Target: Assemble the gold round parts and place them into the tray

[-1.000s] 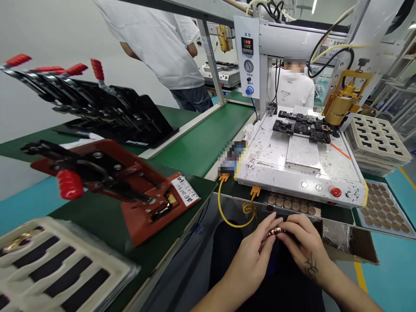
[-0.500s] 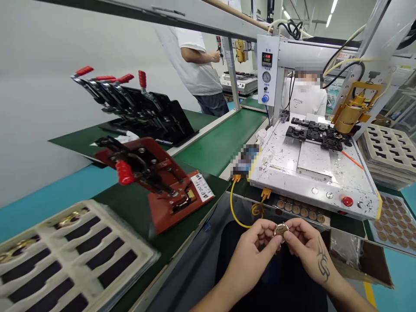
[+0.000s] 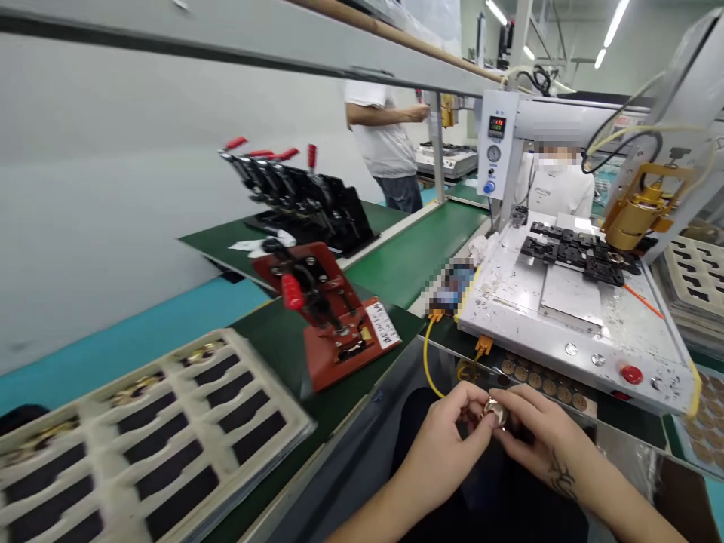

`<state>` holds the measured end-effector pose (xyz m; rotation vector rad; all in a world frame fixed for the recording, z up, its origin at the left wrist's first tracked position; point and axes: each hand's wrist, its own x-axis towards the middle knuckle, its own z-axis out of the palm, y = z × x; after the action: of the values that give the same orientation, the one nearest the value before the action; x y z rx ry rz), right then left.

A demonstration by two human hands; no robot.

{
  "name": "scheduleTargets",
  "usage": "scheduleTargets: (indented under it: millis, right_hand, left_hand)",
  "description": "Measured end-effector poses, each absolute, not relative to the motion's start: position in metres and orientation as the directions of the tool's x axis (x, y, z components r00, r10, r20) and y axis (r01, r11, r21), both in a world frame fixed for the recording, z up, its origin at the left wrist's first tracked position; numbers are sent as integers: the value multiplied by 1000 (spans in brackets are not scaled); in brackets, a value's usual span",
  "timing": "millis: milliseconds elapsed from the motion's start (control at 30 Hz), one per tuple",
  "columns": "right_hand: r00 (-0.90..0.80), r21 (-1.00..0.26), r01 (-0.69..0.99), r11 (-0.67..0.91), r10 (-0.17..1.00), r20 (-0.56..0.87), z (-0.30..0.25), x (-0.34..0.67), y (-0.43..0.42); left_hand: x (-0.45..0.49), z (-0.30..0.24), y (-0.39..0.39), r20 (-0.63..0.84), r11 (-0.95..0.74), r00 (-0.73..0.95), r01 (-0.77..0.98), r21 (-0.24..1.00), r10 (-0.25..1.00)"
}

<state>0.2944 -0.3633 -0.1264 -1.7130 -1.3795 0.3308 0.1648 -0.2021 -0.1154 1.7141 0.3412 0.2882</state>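
Between my two hands I hold a small round metal watch case (image 3: 496,414), gold and shiny, above my lap. My left hand (image 3: 452,434) pinches its left edge between thumb and fingers. From the other side, the fingers of my right hand (image 3: 537,426) close around its right edge and partly cover it. Left of my hands stands a red-brown toggle clamp fixture (image 3: 333,317) with a red handle. A beige tray (image 3: 240,332) at the lower left has dark slots, with gold watch parts (image 3: 136,388) in several of them.
A white dispensing machine (image 3: 566,317) with a gold head (image 3: 636,219) and black fixtures stands at right. Several black clamps (image 3: 317,204) are behind the red-brown fixture. A green conveyor (image 3: 418,245) runs between. Two people work beyond. Round brown discs (image 3: 543,383) lie under the machine's edge.
The view has swung left, so the scene sits further right. My right hand has turned over the watch case, its fingers now covering more of it. Both hands still hold it.
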Motion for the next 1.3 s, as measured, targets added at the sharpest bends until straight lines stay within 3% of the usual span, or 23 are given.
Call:
scheduleTargets:
  millis: [167,267,333,400,500,567,733,800,967,1133,1300]
  right_hand:
    - [206,-546,829,118,844,495,-123,307,-342]
    - [235,-565,812,145,805,544,-115,315,-324]
    - [278,-610,778,151,788,549,-110,318,-314]
    - [302,-645,748,160,783,544,-106,318,-307]
    - [358,-692,704,159,762,540,-108,314,-295]
    - [407,-721,674,162,733,545,-111,311,-282]
    - [320,-673,712,202,759,567,-110,311,-228]
    - [250,-615,758,218,774,582,-108,311,-208]
    - [164,-586,777,231,825,541,-118,314,-177]
    - [159,-672,702,237,867,472,-134,315,-135]
    - [105,-677,684,272,881,461,-141,309,-82]
  left_hand:
    - [147,-59,-156,191,-517,950,-38,855,246]
    - [128,-12,-100,497,-757,780,-46,652,381]
    - [119,7,-63,658,-859,649,-13,512,382]
    - [116,12,-33,694,-921,660,-10,390,287]
    - [119,7,-10,607,-959,777,-16,282,166]
    - [123,11,-7,614,-957,768,-5,290,182]
    - [134,61,13,741,-864,515,0,504,432]
    - [129,77,36,717,-833,491,34,552,495]
    - [83,39,74,464,-680,505,443,584,728]
    - [67,-55,47,77,-598,729,492,632,680]
    - [100,-108,28,-5,-544,735,506,669,678]
